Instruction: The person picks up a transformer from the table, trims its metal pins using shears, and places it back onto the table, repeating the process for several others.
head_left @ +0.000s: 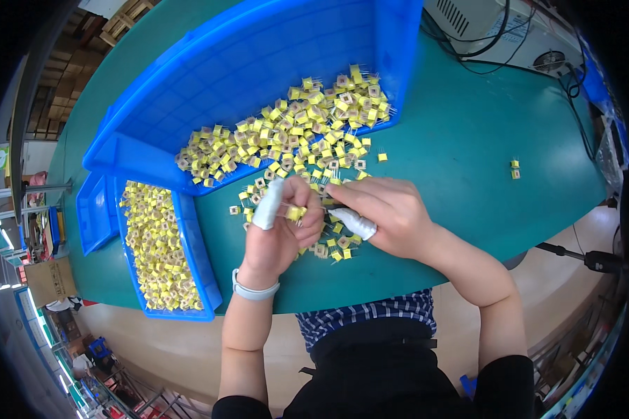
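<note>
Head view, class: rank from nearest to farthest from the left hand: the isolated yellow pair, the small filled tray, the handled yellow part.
1. Handled yellow part: at the left hand.
2. Small filled tray: to its left.
3. Isolated yellow pair: far right.

Looks like a factory workshop, electronics assembly: flat green work table (468, 174), blue plastic bins (210, 70) holding heaps of small yellow wire-legged components (307, 115). Beige vented equipment case (486, 31) with black cables (578, 115) far right; brown slatted wooden pallets (127, 22) far left, brown cardboard box (51, 281) left.
</note>
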Action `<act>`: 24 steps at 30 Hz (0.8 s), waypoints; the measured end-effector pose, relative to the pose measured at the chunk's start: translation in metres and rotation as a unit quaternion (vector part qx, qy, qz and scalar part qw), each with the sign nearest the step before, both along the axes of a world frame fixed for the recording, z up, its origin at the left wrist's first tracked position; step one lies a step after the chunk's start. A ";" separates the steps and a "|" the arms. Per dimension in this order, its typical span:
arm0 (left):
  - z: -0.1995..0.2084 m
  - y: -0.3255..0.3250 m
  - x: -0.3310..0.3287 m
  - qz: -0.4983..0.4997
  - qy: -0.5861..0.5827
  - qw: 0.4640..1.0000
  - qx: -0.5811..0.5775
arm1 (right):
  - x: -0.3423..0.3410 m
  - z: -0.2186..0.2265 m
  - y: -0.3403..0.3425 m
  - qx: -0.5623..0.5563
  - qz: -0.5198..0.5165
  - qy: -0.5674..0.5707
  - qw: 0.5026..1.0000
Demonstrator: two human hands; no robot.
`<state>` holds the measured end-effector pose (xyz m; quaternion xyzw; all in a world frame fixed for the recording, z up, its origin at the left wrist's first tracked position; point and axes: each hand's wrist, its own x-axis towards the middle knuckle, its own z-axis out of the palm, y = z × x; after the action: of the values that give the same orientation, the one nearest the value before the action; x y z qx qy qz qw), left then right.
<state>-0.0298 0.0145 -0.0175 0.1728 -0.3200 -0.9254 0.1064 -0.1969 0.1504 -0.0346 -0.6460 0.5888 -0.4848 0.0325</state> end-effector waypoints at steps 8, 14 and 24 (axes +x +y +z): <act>0.029 0.029 0.031 -0.069 -0.186 0.933 -0.301 | -0.002 0.025 0.025 0.022 -0.058 -0.032 0.998; 0.008 0.077 0.059 -0.022 -0.255 0.755 -0.604 | 0.022 0.012 0.064 0.000 -0.096 0.012 0.995; 0.003 0.093 0.057 0.049 -0.312 0.581 -0.750 | 0.060 -0.020 0.075 -0.075 -0.140 0.109 0.981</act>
<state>0.0268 0.1078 -0.0140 0.3252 -0.9048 -0.2385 0.1366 -0.1372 0.2252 -0.0543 -0.6066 0.6358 -0.4536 -0.1487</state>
